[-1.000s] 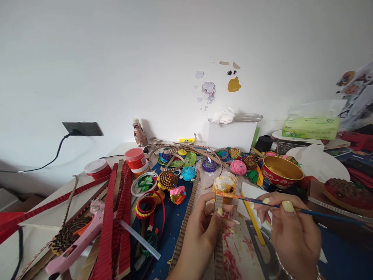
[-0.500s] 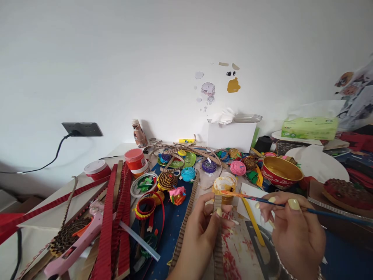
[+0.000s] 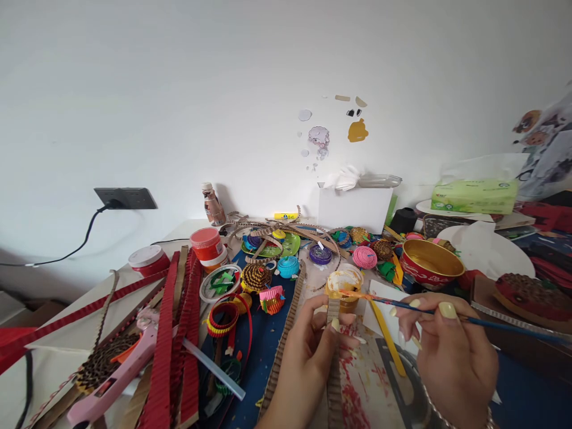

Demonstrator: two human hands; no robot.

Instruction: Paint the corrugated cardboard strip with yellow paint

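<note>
My left hand [image 3: 308, 351] pinches a brown corrugated cardboard strip [image 3: 334, 381] between thumb and fingers near its far end. In my right hand [image 3: 456, 345] is a paintbrush [image 3: 420, 310] with a blue handle, held nearly level, its orange-smeared tip pointing left just above the strip's end. Right behind that tip stands a paint jar [image 3: 345, 280] with white and yellow paint around its top. Under both hands lies a paint-stained board [image 3: 357, 387]. A yellow stick [image 3: 388, 339] rests between the hands.
Red corrugated strips [image 3: 163, 351] and a pink glue gun [image 3: 120, 369] with a glue stick lie at left. Red paint tubs [image 3: 208, 247], coiled cardboard pieces [image 3: 256, 277] and a green plate [image 3: 286, 245] stand behind. A red and gold bowl [image 3: 432, 262] is at right.
My right hand and the paintbrush have shifted very slightly left. My left hand and the cardboard strip stay in place.
</note>
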